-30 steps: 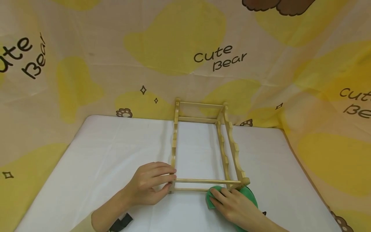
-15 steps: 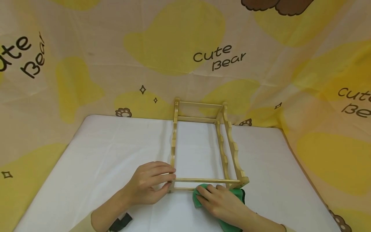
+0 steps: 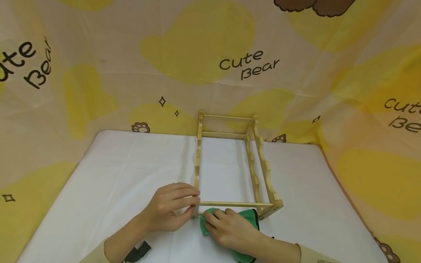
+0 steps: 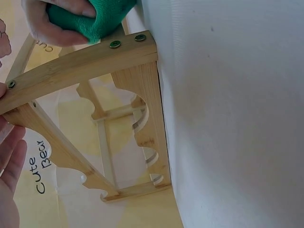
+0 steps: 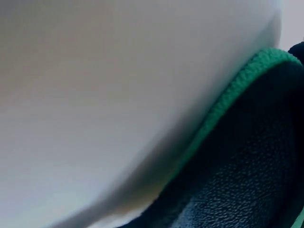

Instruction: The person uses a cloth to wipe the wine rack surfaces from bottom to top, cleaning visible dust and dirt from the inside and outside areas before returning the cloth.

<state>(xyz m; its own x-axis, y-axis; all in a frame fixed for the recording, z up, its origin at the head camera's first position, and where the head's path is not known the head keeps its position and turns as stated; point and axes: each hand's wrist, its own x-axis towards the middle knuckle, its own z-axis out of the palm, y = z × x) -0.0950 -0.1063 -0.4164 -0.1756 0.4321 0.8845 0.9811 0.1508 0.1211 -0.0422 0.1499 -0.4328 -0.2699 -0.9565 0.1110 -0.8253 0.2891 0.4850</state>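
A light wooden rack [image 3: 268, 175] with scalloped side rails lies lengthwise across the white table in the head view. At its near left corner my left hand [image 3: 171, 208] grips the frame, thumb below and fingers over the side. My right hand [image 3: 230, 228] holds a bunched green cloth [image 3: 248, 218] with dark edging against the rack's near lower bar, close to the left corner. From the left wrist, the rack's end piece [image 4: 85, 66] shows dark screw heads, and the cloth [image 4: 111, 19] appears behind it. Blurred cloth edging [image 5: 228, 102] fills part of the right wrist view.
The white-covered table [image 3: 131, 175] stretches to both sides of the rack. Behind it hangs a yellow patterned curtain [image 3: 197, 47], close to the rack's far end. A black strap-like piece [image 3: 139, 252] shows beside the left forearm.
My right hand has slid left along the near lower bar with the cloth, from the right corner toward the left one. My left hand and the rack have stayed in place.
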